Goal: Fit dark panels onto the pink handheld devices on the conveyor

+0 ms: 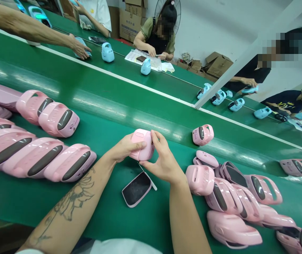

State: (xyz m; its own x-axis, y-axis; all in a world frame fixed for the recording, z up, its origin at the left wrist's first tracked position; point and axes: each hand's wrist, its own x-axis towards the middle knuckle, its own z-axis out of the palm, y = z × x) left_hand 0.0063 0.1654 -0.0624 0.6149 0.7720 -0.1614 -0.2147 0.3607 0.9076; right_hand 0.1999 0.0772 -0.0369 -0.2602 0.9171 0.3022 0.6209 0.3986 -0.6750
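My left hand (125,148) and right hand (164,158) are both clamped on a pink plastic casing (141,148), held above the green conveyor belt (108,120), apparently to steady it from 2 sides. A dark-faced pink panel (136,188) lies just below my grip, with pink shells (45,160) banked to my left and right.

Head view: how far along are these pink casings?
Done, apparently: the pink casings lined up at left show dark oval panels. In hand: one pink casing held by left hand and right hand; a pink-framed dark panel lies on the green belt below. Left: perhaps the heap at right, though its casings show panels too.
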